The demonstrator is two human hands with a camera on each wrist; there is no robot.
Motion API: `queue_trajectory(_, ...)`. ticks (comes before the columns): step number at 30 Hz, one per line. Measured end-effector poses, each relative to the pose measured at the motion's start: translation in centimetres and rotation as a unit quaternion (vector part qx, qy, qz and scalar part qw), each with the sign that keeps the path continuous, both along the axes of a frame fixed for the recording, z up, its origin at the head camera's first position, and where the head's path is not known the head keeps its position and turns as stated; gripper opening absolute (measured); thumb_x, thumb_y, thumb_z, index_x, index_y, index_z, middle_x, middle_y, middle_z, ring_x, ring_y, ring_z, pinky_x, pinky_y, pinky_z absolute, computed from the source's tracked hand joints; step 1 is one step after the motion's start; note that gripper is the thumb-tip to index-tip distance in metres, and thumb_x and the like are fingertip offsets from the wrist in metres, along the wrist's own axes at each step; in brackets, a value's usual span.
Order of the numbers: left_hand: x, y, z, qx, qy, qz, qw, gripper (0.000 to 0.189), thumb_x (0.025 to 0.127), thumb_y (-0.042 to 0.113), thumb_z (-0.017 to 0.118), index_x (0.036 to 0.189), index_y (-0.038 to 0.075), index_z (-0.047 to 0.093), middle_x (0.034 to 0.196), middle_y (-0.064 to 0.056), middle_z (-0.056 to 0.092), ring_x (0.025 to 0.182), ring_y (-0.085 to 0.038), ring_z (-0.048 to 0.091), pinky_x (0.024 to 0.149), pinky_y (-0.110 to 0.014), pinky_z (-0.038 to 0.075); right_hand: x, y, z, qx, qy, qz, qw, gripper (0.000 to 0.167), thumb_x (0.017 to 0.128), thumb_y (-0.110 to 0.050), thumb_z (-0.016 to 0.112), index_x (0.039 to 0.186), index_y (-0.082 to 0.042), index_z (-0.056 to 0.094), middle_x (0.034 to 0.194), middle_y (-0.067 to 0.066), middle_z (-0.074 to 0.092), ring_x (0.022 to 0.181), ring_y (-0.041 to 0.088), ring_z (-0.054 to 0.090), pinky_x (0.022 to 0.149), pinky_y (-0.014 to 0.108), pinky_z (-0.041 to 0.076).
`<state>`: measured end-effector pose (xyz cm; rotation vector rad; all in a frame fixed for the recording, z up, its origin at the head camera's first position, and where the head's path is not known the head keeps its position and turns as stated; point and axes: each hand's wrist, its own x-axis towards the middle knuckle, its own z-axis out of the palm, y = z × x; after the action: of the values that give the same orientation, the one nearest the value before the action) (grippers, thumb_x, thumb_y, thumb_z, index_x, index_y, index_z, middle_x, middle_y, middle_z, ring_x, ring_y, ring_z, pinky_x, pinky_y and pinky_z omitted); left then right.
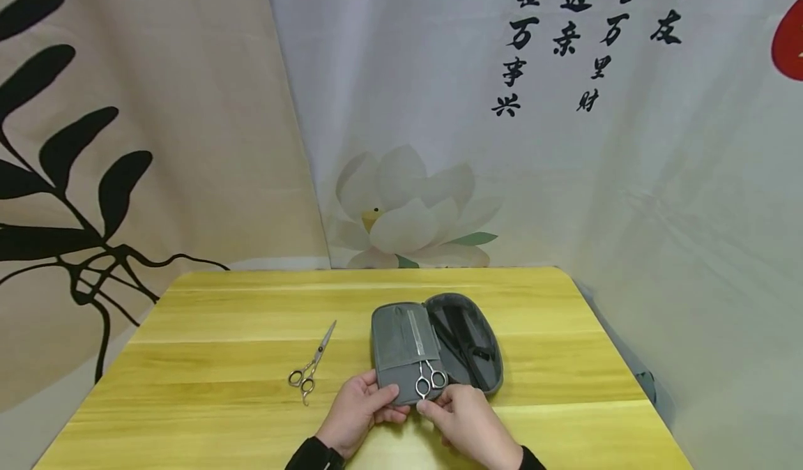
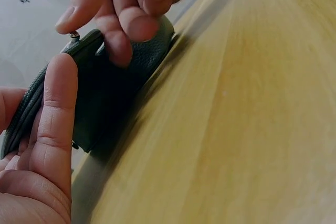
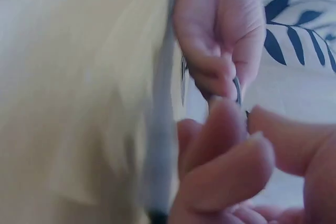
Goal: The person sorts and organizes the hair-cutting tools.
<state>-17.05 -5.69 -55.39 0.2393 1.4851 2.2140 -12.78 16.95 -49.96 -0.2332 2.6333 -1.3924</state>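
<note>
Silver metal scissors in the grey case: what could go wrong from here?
The right hand holds the silver metal scissors by their handle end, so they might slip. Their far end sits inside the grey fabric pocket and could snag it. Loose silver scissors lie near the left hand, which might knock them.

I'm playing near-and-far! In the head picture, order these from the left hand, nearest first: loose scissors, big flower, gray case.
1. Gray case: held in the left hand.
2. Loose scissors: on the table, to the hand's left.
3. Big flower: beyond the table, farthest.
</note>
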Motion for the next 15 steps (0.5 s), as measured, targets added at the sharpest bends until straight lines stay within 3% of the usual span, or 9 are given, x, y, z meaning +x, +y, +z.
queue_trajectory(2, -0.1, 0.0, 0.1, -0.003, 0.000, 0.005, 1.0000, 0.050, 0.104, 0.008, 0.067, 0.144, -0.015, 0.047, 0.100, -0.008, 0.081, 0.083, -0.013, 0.079, 0.076, -0.029, 0.067, -0.4, 0.1, -0.3, -0.065, -0.051, 0.014, 0.9965, 0.036, 0.101, -0.035, 0.074, 0.084, -0.005, 0.068, 0.057, -0.001, 0.065, 0.045, 0.006, 0.056, 0.042, 0.023, 0.044)
queue_trajectory(5, -0.2, 0.0, 0.2, -0.004, -0.001, 0.005, 1.0000, 0.049, 0.104, 0.008, 0.068, 0.142, -0.015, 0.049, 0.099, -0.008, 0.081, 0.082, -0.014, 0.079, 0.077, -0.030, 0.068, -1.0, 0.4, -0.7, -0.163, -0.114, 0.009, 0.9799, 0.032, 0.106, -0.027, 0.067, 0.096, 0.003, 0.066, 0.071, 0.005, 0.073, 0.055, 0.008, 0.064, 0.047, 0.023, 0.052)
queue_trajectory(9, -0.1, 0.1, 0.3, -0.004, -0.003, -0.004, 1.0000, 0.046, 0.104, 0.007, 0.067, 0.140, -0.016, 0.049, 0.099, -0.008, 0.081, 0.081, -0.013, 0.079, 0.077, -0.030, 0.068, -1.2, 0.6, -1.2, -0.260, -0.177, -0.015, 0.9492, 0.031, 0.112, -0.025, 0.057, 0.106, 0.005, 0.064, 0.086, 0.005, 0.076, 0.070, 0.008, 0.071, 0.059, 0.023, 0.060)
queue_trajectory(15, 0.2, 0.1, 0.4, -0.004, -0.009, -0.003, 0.9999, 0.047, 0.104, 0.006, 0.068, 0.141, -0.016, 0.049, 0.098, -0.008, 0.081, 0.078, -0.012, 0.079, 0.076, -0.029, 0.067, -0.9, 0.2, -2.0, -0.379, -0.235, -0.025, 0.8947, 0.021, 0.111, -0.025, 0.060, 0.110, -0.004, 0.060, 0.085, 0.001, 0.077, 0.076, 0.008, 0.072, 0.069, 0.024, 0.062)
